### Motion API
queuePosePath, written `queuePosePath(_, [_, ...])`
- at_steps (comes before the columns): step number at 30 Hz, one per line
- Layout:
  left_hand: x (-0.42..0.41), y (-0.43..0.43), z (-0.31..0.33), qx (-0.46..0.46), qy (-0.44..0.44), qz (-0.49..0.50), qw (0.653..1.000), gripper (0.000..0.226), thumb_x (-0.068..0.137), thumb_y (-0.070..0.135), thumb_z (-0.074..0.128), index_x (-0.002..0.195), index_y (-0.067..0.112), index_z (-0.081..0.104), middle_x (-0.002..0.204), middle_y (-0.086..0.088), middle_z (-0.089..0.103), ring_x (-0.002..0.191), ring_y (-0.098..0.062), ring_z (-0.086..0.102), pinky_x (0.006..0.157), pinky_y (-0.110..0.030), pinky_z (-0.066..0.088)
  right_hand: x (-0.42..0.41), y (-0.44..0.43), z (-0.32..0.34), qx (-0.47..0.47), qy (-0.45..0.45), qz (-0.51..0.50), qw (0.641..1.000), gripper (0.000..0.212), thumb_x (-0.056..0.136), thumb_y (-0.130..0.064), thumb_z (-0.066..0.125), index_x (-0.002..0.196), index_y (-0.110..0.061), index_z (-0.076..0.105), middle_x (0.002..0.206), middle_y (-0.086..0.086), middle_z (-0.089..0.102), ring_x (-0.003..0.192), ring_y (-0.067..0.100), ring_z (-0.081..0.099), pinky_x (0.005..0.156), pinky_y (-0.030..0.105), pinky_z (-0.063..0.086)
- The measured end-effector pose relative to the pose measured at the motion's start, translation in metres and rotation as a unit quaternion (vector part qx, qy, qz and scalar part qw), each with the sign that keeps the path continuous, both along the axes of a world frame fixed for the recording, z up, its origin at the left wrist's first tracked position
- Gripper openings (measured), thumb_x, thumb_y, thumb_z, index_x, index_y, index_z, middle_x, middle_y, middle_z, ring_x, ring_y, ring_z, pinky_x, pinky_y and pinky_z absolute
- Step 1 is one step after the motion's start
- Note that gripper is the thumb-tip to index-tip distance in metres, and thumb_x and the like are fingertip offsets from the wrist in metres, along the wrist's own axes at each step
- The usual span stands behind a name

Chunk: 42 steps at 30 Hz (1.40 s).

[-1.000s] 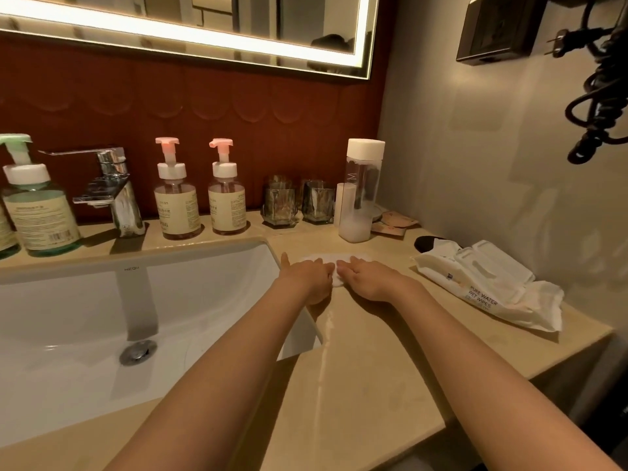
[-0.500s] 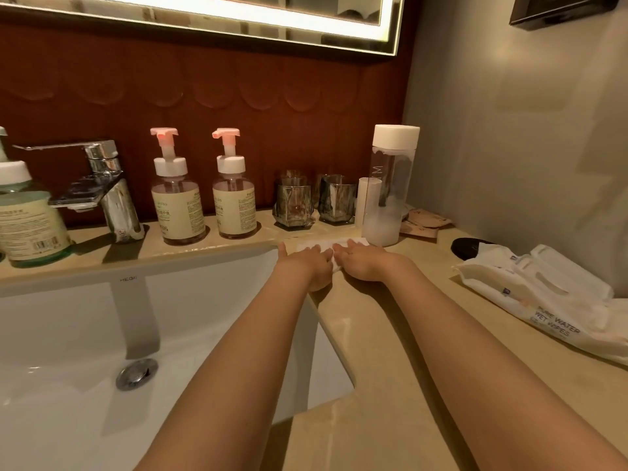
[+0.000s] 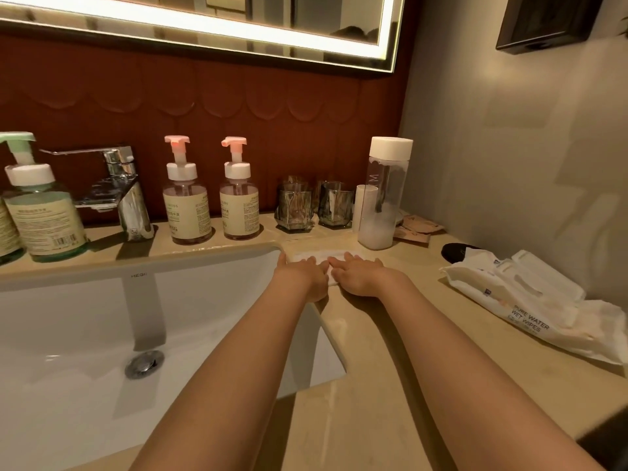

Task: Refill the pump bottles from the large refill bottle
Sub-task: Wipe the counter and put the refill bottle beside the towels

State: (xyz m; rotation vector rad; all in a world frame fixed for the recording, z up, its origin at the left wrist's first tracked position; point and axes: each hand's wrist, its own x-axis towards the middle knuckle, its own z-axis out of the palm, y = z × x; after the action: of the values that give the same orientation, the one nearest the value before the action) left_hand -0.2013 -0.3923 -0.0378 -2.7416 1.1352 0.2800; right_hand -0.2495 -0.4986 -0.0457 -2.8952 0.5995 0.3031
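Two pump bottles with pink pumps, one (image 3: pixel 185 205) beside the other (image 3: pixel 239 202), stand upright on the ledge behind the sink. A larger green-pump bottle (image 3: pixel 40 212) stands at the far left. A tall clear refill bottle (image 3: pixel 382 202) with a white cap stands at the back right, holding a little white liquid at its bottom. My left hand (image 3: pixel 304 275) and my right hand (image 3: pixel 358 273) lie side by side, fingers flat, pressing a white wipe (image 3: pixel 316 257) onto the counter in front of the refill bottle.
A chrome tap (image 3: pixel 119 192) stands between the green and pink bottles above the white sink (image 3: pixel 102 334). Two glass tumblers (image 3: pixel 314 205) sit on the ledge. A wet-wipes pack (image 3: pixel 530 300) lies at the right, with a dark object (image 3: pixel 455 251) and sachets (image 3: pixel 418 229) behind.
Both hands with the wipe have slid forward along the counter towards the ledge and the refill bottle. The camera has moved closer.
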Motion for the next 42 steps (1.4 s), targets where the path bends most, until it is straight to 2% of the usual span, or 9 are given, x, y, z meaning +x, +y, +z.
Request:
queuePosePath(7, [-0.037,0.010,0.004,0.006,0.012,-0.022,1.000,0.055,0.102,0.029,0.026,0.150,0.024,0.000,0.158,-0.004,0.000,0.146,-0.024,0.002,0.112,-0.054,-0.007,-0.046,0.012,0.002,-0.008,0.009,-0.012,1.000,0.049,0.102,-0.036,0.014,0.150,-0.030,0.005,0.158,0.004,-0.003,0.145,0.024,-0.003,0.114,0.048,-0.005])
queuePosePath(14, [-0.060,-0.021,0.002,0.006,0.023,-0.053,0.998,0.053,0.102,0.031,0.024,0.150,0.027,0.001,0.158,-0.003,0.001,0.145,-0.025,0.003,0.112,-0.054,-0.009,-0.083,-0.009,0.007,-0.020,0.021,-0.052,0.998,0.049,0.102,-0.037,0.015,0.150,-0.029,0.004,0.158,0.003,-0.003,0.145,0.024,-0.002,0.114,0.048,-0.005])
queuePosePath(22, [-0.068,-0.058,0.003,0.008,0.020,-0.078,0.997,0.053,0.102,0.029,0.024,0.150,0.027,0.000,0.158,-0.003,0.000,0.145,-0.025,0.001,0.112,-0.053,-0.010,-0.091,-0.038,0.007,-0.034,0.026,-0.092,0.995,0.051,0.103,-0.036,0.019,0.150,-0.027,0.001,0.158,0.006,-0.003,0.145,0.027,-0.001,0.116,0.048,0.002])
queuePosePath(28, [-0.072,-0.044,0.003,0.007,0.034,-0.082,0.996,0.050,0.103,0.032,0.018,0.150,0.028,0.000,0.158,-0.001,-0.001,0.145,-0.023,0.000,0.113,-0.052,-0.008,-0.100,-0.026,0.005,-0.034,0.025,-0.098,0.994,0.052,0.102,-0.037,0.016,0.150,-0.027,-0.001,0.158,0.008,-0.005,0.145,0.027,-0.005,0.114,0.050,-0.007])
queuePosePath(34, [-0.088,-0.012,0.006,0.014,0.045,-0.075,0.996,0.049,0.103,0.032,0.014,0.149,0.027,-0.001,0.158,-0.001,-0.002,0.146,-0.022,-0.001,0.113,-0.052,-0.008,-0.113,0.003,0.007,0.007,0.036,-0.102,0.994,0.051,0.102,-0.035,0.015,0.150,-0.028,-0.003,0.157,0.006,-0.011,0.144,0.024,-0.010,0.113,0.050,-0.008])
queuePosePath(42, [-0.113,0.031,0.004,0.025,0.042,-0.090,0.995,0.050,0.103,0.035,0.014,0.149,0.028,-0.002,0.158,0.000,-0.004,0.146,-0.021,-0.003,0.113,-0.050,-0.009,-0.148,0.042,0.005,0.004,0.040,-0.071,0.997,0.051,0.102,-0.037,0.012,0.150,-0.027,-0.003,0.157,0.006,-0.011,0.144,0.024,-0.011,0.113,0.050,-0.011])
